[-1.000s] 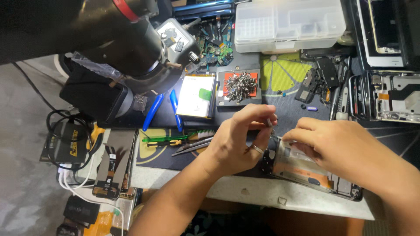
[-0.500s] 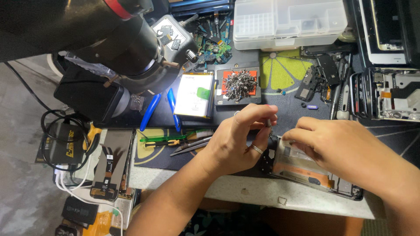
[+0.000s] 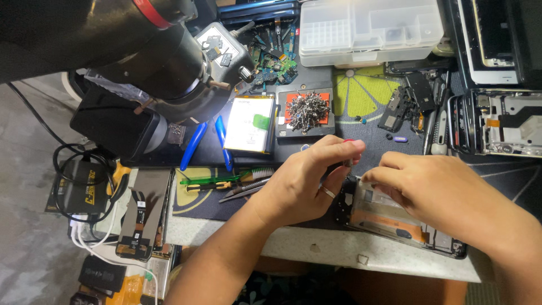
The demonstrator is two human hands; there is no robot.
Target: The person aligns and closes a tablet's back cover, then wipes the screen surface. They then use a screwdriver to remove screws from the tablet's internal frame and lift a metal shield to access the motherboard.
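Lying opened at the counter (image 3: 316,248) edge, the phone (image 3: 395,217) is steadied by the right hand (image 3: 435,189) while a small tool (image 3: 348,164) is pinched in the left hand (image 3: 307,181); reassembly is judged unfinished.

Opened phone (image 3: 389,217), back up, flat at the table edge (image 3: 316,248)

views: one, head-worn | angle: steeply down onto the workbench (image 3: 316,248) from above its near edge | facing: away from the wearer, far side at frame top | range: close, both forearms enter from the bottom | obstruction: microscope (image 3: 141,51) body fills upper left | shared: no second view
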